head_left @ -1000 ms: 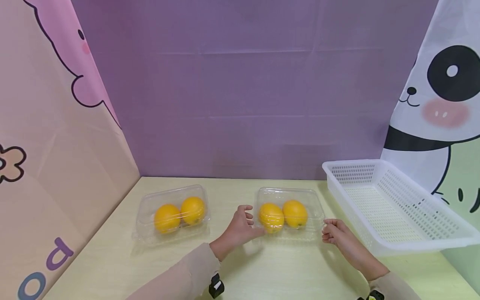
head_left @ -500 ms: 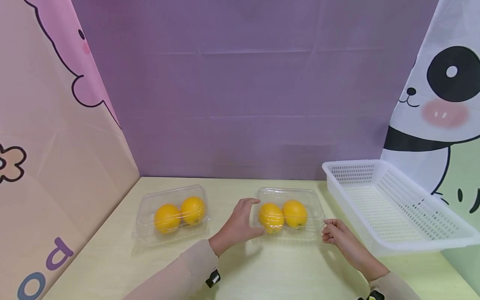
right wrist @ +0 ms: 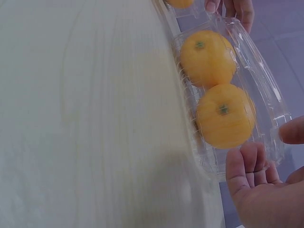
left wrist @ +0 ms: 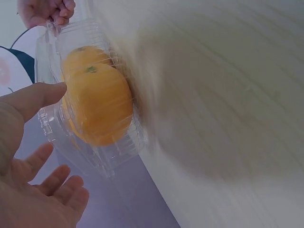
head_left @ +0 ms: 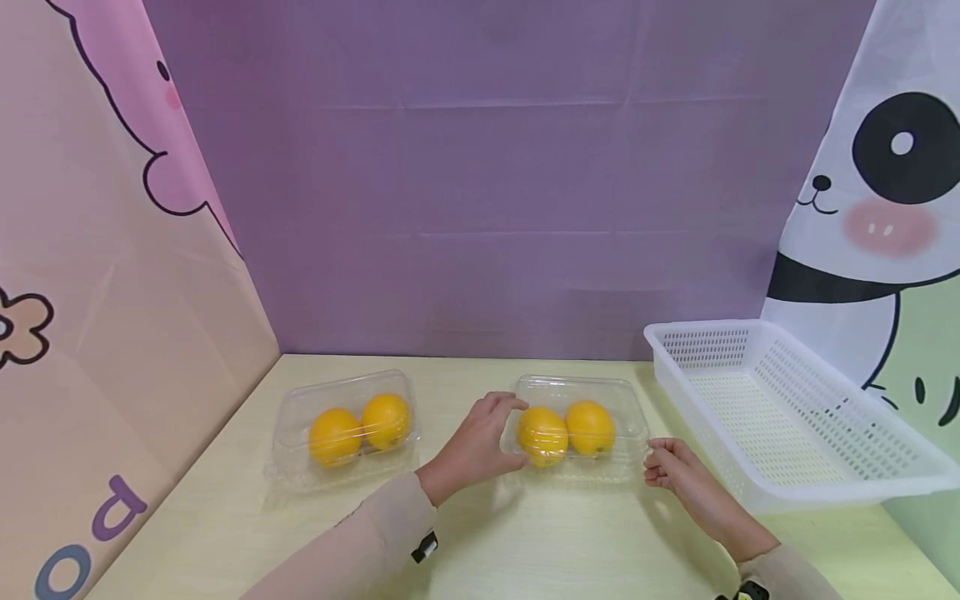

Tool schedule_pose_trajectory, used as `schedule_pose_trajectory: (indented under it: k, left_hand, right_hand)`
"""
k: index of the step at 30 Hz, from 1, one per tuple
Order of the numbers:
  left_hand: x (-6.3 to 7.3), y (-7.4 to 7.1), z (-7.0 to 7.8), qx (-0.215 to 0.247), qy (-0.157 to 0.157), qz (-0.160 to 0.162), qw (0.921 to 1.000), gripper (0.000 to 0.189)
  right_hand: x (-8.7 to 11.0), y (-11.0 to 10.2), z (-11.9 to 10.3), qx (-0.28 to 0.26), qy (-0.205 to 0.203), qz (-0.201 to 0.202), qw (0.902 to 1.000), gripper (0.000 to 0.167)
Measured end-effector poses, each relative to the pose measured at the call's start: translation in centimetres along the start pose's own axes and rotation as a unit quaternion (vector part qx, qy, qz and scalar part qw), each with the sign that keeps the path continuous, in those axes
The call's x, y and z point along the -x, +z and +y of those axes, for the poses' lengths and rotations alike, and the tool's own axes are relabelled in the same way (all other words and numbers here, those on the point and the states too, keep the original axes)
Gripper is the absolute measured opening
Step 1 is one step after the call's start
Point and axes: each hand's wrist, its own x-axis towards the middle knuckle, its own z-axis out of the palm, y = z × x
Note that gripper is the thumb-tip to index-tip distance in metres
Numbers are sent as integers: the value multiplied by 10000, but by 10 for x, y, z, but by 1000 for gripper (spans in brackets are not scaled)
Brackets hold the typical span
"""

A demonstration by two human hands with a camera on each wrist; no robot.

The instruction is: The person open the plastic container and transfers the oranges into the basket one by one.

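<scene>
A clear plastic clamshell box (head_left: 630, 408) with two oranges (head_left: 590, 428) inside lies on the table in front of me. At its right edge, my right hand (head_left: 678, 477) pinches the rim between thumb and curled fingers; in the right wrist view the thumb (right wrist: 292, 131) sits on the rim. My left hand (head_left: 472, 442) stands at the box's left side, thumb and fingers spread apart. In the left wrist view its thumb (left wrist: 40, 97) reaches the box's near side, while the other fingers are off the plastic. Whether that thumb touches is hard to tell.
Another clear clamshell box (head_left: 296, 408) with two oranges lies on the left of the table (head_left: 562, 550). A white perforated plastic basket (head_left: 765, 492) stands at the right. A purple cloth (head_left: 480, 183) rises behind the table.
My left hand's fingers have straightened and spread, and moved slightly forward and right at the box's left side. The right hand and both boxes have stayed in place.
</scene>
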Motion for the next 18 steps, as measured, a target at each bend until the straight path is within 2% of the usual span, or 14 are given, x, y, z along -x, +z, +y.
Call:
schedule_pose_trajectory:
  k: [11,18]
  left_hand:
    - [-4,-2,1,-73,-97,-113,9999,60]
    - [-5,-6,1,1,1,-120,9999,60]
  right_hand:
    - [0,-1,-2,67,54,-49,10000,41]
    - [1,0,-3,62,53,-9,10000,45]
